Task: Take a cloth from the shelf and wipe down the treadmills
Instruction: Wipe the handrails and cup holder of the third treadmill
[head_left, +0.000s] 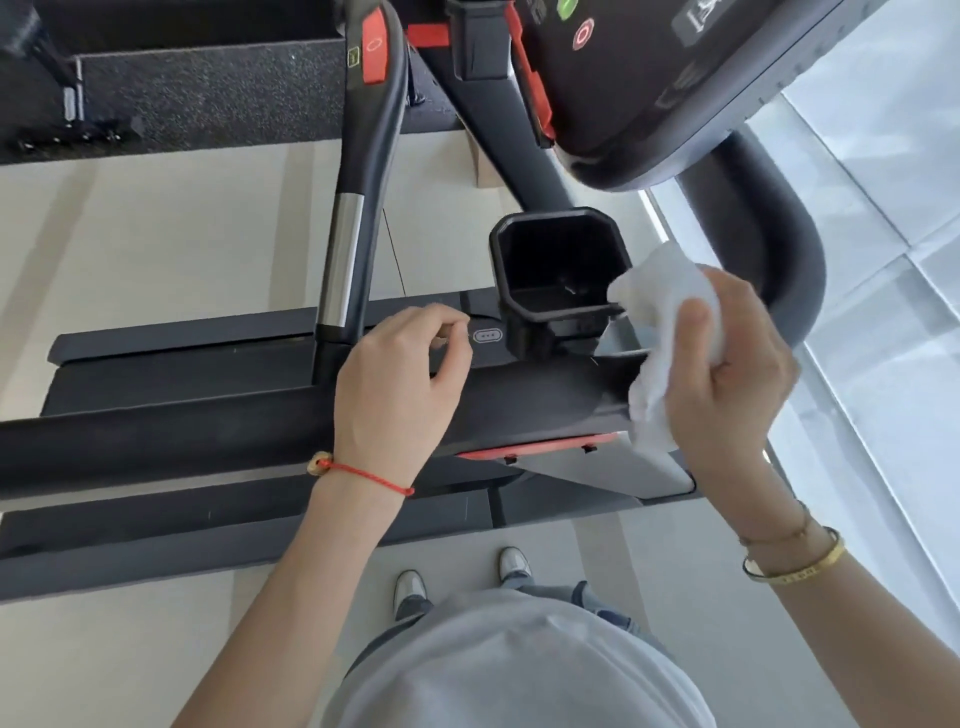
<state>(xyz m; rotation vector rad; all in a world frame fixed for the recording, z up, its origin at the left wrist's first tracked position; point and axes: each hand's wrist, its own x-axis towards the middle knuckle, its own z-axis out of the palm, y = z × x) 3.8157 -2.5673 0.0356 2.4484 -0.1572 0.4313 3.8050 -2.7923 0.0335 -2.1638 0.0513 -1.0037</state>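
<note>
I look down on a black treadmill (156, 447) with red trim, seen from its side. My right hand (727, 374) grips a bunched white cloth (660, 312), which touches the right edge of the treadmill's black cup holder (556, 270). My left hand (400, 379) rests on the padded black side handrail, fingers curled and holding nothing, just left of the cup holder. The console (649, 78) with red and green buttons hangs at the top right.
An upright handle (358, 208) with a chrome section and red grip rises left of the cup holder. A curved black front bar (779, 234) wraps the right side. Pale floor lies all round, my shoes (457, 577) stand below, and dark rubber matting (208, 93) covers the top left.
</note>
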